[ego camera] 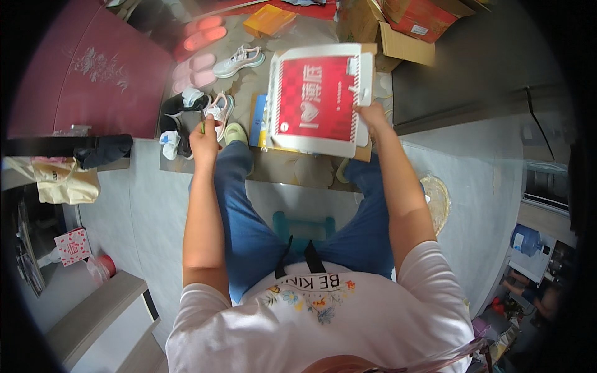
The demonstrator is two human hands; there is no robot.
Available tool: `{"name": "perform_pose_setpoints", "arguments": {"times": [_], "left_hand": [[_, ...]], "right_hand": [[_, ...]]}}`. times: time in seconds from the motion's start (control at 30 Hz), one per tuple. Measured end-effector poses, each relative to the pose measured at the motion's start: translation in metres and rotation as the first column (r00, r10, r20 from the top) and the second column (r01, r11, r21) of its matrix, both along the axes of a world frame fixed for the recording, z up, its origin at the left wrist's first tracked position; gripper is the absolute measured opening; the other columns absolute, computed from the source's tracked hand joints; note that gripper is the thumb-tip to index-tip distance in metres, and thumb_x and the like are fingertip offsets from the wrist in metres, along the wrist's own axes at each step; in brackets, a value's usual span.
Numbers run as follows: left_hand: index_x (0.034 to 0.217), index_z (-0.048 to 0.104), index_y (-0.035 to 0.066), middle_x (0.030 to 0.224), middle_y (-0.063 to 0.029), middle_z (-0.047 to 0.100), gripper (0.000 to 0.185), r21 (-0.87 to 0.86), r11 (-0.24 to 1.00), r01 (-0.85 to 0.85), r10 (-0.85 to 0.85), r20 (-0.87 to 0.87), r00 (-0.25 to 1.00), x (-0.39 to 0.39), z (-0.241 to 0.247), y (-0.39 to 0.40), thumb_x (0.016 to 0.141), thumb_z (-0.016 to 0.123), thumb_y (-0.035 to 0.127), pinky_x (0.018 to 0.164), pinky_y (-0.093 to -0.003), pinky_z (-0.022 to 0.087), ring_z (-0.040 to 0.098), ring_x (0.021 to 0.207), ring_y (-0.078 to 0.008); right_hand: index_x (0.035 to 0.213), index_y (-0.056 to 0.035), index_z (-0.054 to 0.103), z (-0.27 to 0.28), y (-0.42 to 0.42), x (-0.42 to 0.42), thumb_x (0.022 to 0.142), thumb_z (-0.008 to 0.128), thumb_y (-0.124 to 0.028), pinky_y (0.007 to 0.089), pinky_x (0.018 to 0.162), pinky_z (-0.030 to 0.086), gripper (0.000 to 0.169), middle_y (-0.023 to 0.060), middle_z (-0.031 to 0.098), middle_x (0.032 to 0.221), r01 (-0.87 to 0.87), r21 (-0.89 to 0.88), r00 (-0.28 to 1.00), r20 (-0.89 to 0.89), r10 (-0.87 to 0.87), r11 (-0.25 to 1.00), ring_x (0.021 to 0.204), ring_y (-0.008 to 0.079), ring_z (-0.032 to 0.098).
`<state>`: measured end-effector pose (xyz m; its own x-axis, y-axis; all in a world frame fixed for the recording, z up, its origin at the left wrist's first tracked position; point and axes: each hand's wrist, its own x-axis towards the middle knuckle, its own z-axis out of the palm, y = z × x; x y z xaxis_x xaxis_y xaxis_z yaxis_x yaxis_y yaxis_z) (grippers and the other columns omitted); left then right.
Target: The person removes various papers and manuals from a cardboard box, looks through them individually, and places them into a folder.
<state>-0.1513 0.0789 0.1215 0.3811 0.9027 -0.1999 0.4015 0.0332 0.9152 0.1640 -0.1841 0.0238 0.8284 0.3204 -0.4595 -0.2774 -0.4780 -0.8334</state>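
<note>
My right hand (371, 115) grips the near right edge of a flat cardboard box (315, 100) with a red printed face and white borders. The box is tilted in front of my knees. Beneath its left side a blue and yellow printed piece (258, 122) shows. My left hand (205, 140) is closed on a small, thin tool with a green part (203, 127), too small to name; it points up beside a pale sneaker (224, 109). My left foot wears a light green slipper (235, 134) near that sneaker.
Pink slippers (195, 72), a grey sneaker (240, 60) and black shoes (172, 105) lie on the mat at the left. An orange box (269, 20) and open cartons (406, 42) stand ahead. Cabinets flank both sides. A person (536, 293) is far right.
</note>
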Motion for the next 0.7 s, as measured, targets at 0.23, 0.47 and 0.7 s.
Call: {"name": "perform_pose_setpoints", "arguments": {"times": [0.23,0.47,0.7], "left_hand": [[0.079,0.063,0.0,0.059,-0.01,0.055,0.037,0.062,0.95,0.304,-0.272,-0.307,0.912,0.049,-0.013,-0.004,0.09,0.051,0.033,0.058,-0.0313,0.042,0.055,0.057,-0.0186],[0.112,0.056,0.013,0.101,-0.0216,0.058,0.027,-0.153,0.596,0.788,-0.691,-0.597,0.407,0.134,-0.121,0.012,0.091,0.048,0.028,0.08,-0.0376,0.045,0.057,0.092,-0.0335],[0.133,0.037,0.034,0.146,-0.0217,0.011,0.047,-0.253,0.607,0.754,-0.68,-0.656,0.328,0.167,-0.328,-0.015,0.088,0.049,0.026,0.105,-0.0498,0.024,0.019,0.129,-0.0467]], "right_hand": [[0.104,-0.0007,0.06,-0.127,0.006,-0.005,0.076,0.069,-0.008,0.036,0.071,0.051,0.03,0.0088,0.064,0.095,0.057,0.171,0.918,-0.396,0.015,0.984,0.081,0.0201,0.062],[0.106,0.0007,0.06,-0.255,0.005,-0.026,0.077,0.068,-0.01,0.0361,0.07,0.051,0.032,0.0107,0.063,0.097,0.149,0.007,0.869,-0.479,-0.128,0.989,0.083,0.0215,0.061],[0.108,0.0019,0.059,-0.292,0.015,-0.036,0.08,0.066,-0.019,0.0355,0.073,0.048,0.036,0.015,0.062,0.101,-0.021,-0.215,0.911,-0.407,-0.07,0.976,0.087,0.0243,0.06]]}}
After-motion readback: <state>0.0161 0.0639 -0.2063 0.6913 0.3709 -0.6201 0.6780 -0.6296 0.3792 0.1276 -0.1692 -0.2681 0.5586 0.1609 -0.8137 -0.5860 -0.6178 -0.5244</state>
